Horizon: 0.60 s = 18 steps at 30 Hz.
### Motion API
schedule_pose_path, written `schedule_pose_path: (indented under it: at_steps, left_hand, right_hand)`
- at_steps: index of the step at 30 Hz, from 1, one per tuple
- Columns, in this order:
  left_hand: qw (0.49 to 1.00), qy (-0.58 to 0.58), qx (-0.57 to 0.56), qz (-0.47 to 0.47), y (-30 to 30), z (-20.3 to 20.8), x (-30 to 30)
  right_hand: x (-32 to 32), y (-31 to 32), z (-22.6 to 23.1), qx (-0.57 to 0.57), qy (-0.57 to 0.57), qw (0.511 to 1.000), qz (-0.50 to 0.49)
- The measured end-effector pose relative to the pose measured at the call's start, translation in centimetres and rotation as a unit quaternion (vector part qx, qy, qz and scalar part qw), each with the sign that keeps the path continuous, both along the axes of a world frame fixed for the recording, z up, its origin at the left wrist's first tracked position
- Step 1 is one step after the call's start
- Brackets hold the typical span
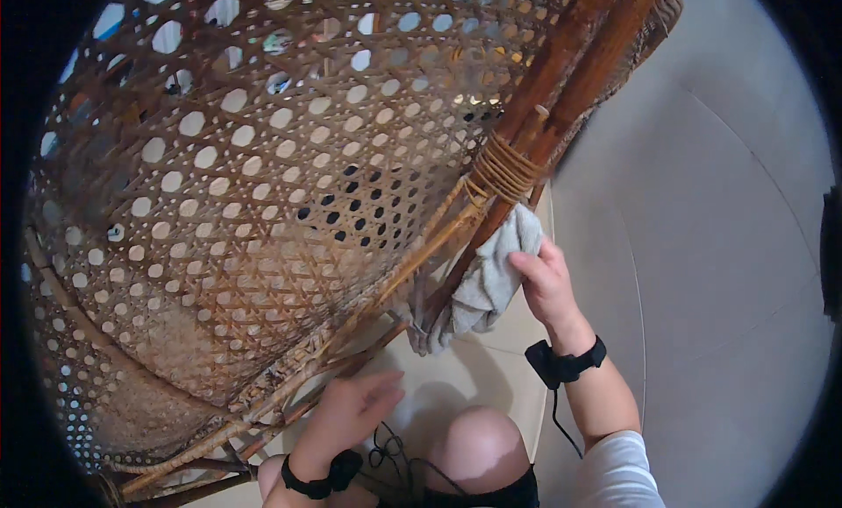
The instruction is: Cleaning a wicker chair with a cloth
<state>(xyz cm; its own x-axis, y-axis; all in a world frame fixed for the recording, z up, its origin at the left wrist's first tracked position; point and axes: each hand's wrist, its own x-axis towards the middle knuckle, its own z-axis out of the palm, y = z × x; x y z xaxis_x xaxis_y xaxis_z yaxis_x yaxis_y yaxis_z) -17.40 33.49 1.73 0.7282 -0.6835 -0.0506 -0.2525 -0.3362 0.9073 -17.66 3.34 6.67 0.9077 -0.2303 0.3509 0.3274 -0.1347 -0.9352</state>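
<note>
A greyish-white cloth is bunched against a brown rattan pole, just below a wrapped cane binding. My right hand grips the cloth, thumb on top, and presses it along the pole's right side. The pole belongs to a large rattan chair frame with a woven cane panel. Lower down, my left hand holds nothing; its fingers are stretched out toward the right, beside the lower rail. Part of the pole is hidden behind the cloth.
A pale wall rises close on the right. My bare knee is below the cloth, over a light tiled floor. Dark cables hang between my legs. Various blurred things show through the panel's holes.
</note>
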Motion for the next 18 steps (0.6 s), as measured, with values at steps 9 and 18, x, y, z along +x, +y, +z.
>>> schedule_pose_path:
  at_steps: [9, 18]
  left_hand:
    - [0.976, -0.159, -0.142, 0.046, -11.5, 3.7, 0.7]
    - [0.950, 0.147, -0.250, 0.111, -14.1, 2.0, 3.3]
  right_hand:
    - [-3.5, -2.2, 0.8, 0.275, 0.045, 0.940, 0.198]
    - [-3.6, -4.8, -2.6, 0.215, 0.201, 0.948, 0.121]
